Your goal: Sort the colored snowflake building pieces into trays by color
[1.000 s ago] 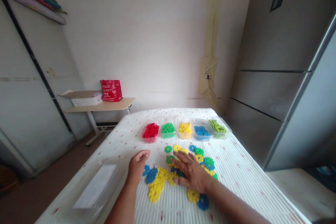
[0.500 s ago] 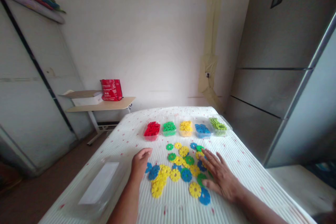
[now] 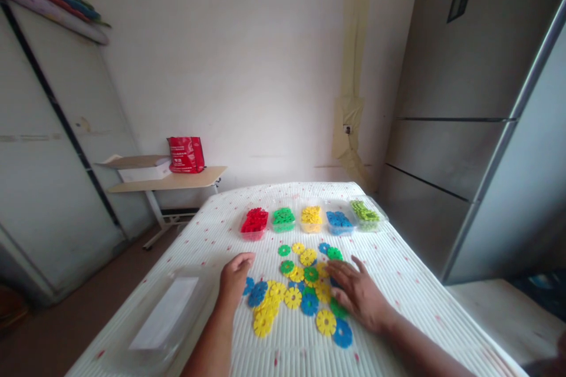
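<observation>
Flower-shaped plastic discs with notched rims lie loose on the tablecloth, among them a yellow disc [image 3: 326, 322], a blue disc [image 3: 342, 333] and a green disc [image 3: 284, 250]. My right hand [image 3: 360, 294] rests palm down over the right side of this spread, its fingers stretched out and covering some discs. At the left edge, my left hand [image 3: 235, 278] is curled closed, and whatever its fingers may hold is hidden. Close to it are another blue disc [image 3: 248, 286] and a pile of overlapping yellow discs [image 3: 265, 312].
Behind the discs stands a row of clear tubs: red pieces [image 3: 254, 221], green pieces [image 3: 283, 219], yellow pieces [image 3: 312, 217], blue pieces [image 3: 340, 221] and light green pieces [image 3: 365, 212]. A clear plastic container [image 3: 194, 306] with a white sheet lies front left. A fridge [image 3: 442, 129] stands right.
My right hand has slid a little left across the discs, its fingers drawn closer together. A green disc near its fingertips has shifted left. My left hand stays put.
</observation>
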A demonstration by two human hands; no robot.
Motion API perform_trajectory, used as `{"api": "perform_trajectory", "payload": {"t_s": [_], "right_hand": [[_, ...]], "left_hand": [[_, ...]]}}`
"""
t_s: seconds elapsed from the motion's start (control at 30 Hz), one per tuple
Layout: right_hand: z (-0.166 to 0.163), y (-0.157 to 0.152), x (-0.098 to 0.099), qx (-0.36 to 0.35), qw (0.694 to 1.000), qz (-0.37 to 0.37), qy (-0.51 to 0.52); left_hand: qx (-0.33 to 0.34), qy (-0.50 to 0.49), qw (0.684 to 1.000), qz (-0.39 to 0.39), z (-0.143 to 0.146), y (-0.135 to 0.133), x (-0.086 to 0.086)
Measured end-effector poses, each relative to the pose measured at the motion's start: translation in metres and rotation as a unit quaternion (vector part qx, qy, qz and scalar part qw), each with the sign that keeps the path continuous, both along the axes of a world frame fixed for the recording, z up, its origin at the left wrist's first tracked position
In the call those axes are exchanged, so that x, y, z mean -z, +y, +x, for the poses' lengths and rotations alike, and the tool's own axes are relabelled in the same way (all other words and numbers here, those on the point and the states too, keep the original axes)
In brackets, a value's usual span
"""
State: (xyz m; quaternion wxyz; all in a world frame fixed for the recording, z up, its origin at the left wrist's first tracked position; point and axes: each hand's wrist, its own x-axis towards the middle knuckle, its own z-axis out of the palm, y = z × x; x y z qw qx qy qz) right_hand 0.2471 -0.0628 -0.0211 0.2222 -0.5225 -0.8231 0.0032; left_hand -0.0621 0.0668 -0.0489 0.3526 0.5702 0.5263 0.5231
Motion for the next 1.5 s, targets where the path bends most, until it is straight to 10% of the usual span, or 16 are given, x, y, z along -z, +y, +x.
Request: {"api": "perform_trajectory", "payload": {"t_s": [0.17,0.4,0.7,1.1,1.5], "right_hand": [[0.027,0.012,0.009,0.18,0.973,0.033,0.138],[0.029,0.011,0.005,0.122,0.988,-0.025,0.092],[0.04,0.007,0.004,0.283,0.959,0.001,-0.021],[0.014,0.0,-0.005,0.242,0.964,-0.092,0.063],[0.006,0.019,-0.011,0.177,0.979,-0.034,0.092]], "left_hand": [[0.001,0.003,1.0,-0.006,0.001,-0.002,-0.004],[-0.001,0.0,1.0,-0.004,0.002,-0.004,-0.007],[0.009,0.014,1.0,-0.001,-0.001,0.001,-0.001],[0.004,0.012,1.0,-0.006,0.0,-0.001,-0.003],[0.006,0.014,1.0,-0.006,0.001,-0.002,-0.006]]}}
